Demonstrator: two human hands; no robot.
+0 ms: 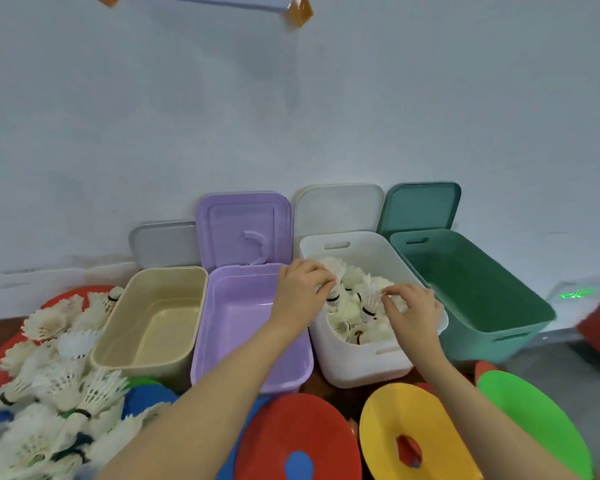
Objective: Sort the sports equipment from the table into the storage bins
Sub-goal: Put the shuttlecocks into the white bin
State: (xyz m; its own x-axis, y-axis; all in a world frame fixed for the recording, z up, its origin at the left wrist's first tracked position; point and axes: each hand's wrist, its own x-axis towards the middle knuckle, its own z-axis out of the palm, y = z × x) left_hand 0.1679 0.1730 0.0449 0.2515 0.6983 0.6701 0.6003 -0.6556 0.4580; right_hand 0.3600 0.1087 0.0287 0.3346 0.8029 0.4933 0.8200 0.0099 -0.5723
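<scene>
Against a pale blue wall, four open plastic bins stand in a row on the surface. Both hands reach into the white plastic bin (357, 362), already heaped with white feathered shuttlecocks (355, 296). The left hand (303, 287) pinches one near its black-banded cork; the right hand (411, 308) has its fingers curled at the feathers, though I cannot tell if it grips. More shuttlecocks (52, 386) lie piled at the left. They look light and fragile, best held by the cork.

Left hand (302, 289) and right hand (413, 311) outstretched, fingers (326, 284) curled downward.
</scene>
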